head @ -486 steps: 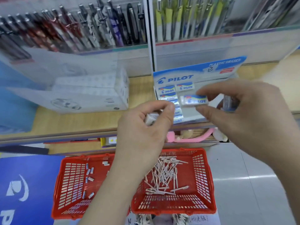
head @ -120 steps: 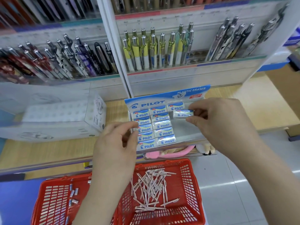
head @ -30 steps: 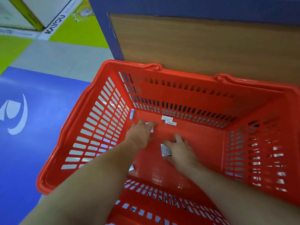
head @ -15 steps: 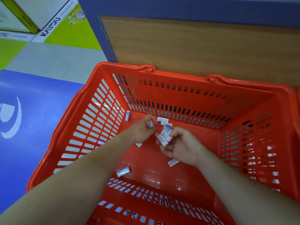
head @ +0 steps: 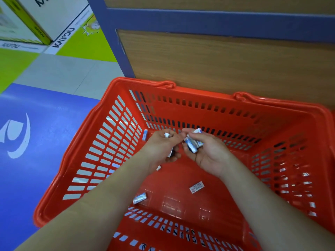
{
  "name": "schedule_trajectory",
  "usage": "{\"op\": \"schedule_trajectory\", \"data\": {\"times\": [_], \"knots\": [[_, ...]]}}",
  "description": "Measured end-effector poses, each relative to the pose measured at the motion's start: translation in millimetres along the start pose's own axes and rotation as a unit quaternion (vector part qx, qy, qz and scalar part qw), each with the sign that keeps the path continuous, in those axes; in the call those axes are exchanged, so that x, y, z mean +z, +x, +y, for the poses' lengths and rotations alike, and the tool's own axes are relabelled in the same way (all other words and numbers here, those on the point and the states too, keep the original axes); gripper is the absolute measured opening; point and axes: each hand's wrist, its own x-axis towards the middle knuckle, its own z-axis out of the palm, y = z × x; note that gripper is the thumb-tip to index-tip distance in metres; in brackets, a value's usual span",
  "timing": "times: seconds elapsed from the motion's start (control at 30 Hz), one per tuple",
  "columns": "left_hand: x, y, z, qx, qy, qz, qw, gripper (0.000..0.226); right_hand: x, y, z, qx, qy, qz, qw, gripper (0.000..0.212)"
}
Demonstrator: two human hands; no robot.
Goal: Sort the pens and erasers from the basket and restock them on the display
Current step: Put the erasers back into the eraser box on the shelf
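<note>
I am watching both hands hanging low inside the red basket point(head: 72, 160): the left hand point(head: 159, 145) is curling its fingers, pinching a small eraser point(head: 166, 135) at the tips, while the right hand point(head: 208, 151), palm up, is cupping a clutch of erasers point(head: 193, 144). A loose eraser point(head: 196, 187) and a second eraser point(head: 139, 198) are lying on the basket floor; a wooden panel point(head: 217, 60) is standing just behind.

Only one camera was there, worn on the person's head. It looked forward and steeply down, from close above, into the red basket point(head: 199, 96) on the floor point(head: 63, 73). The arms point(head: 90, 205) showed at the bottom edge of the view.
</note>
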Motion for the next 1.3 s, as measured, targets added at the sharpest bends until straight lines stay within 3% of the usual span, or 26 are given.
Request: {"op": "schedule_trajectory", "data": {"times": [0.13, 0.37, 0.53, 0.63, 0.7, 0.8, 0.97, 1.2, 1.3], "knots": [[9, -3, 2, 0.114, 0.147, 0.085, 0.979, 0.024, 11, -8, -9, -0.072, 0.102, 0.025, 0.992, 0.021], [15, -85, 27, 0.156, 0.202, 0.167, 0.952, 0.016, 59, -90, -20, -0.084, 0.121, 0.04, 0.988, 0.021], [23, -164, 94, 0.129, 0.109, 0.129, 0.977, 0.013, 103, -167, -61, -0.05, 0.199, 0.016, 0.979, 0.014], [31, -207, 143, 0.129, 0.117, 0.128, 0.976, 0.026, 122, -215, -102, -0.029, 0.254, 0.019, 0.967, 0.017], [38, -235, 180, 0.1, 0.025, 0.116, 0.988, 0.031, 133, -245, -134, -0.029, 0.269, 0.034, 0.962, 0.018], [51, -279, 236, 0.058, -0.083, 0.075, 0.992, 0.032, 146, -296, -184, -0.017, 0.142, 0.067, 0.987, 0.02], [89, -343, 314, 0.14, -0.03, -0.001, 0.99, 0.019, 168, -380, -253, -0.04, -0.096, 0.068, 0.992, 0.025], [143, -392, 387, 0.193, -0.029, -0.029, 0.98, 0.015, 161, -456, -339, -0.137, -0.137, 0.067, 0.979, 0.026], [156, -400, 412, 0.218, -0.031, -0.033, 0.975, 0.028, 156, -476, -368, -0.15, -0.144, 0.071, 0.976, 0.02]]}}
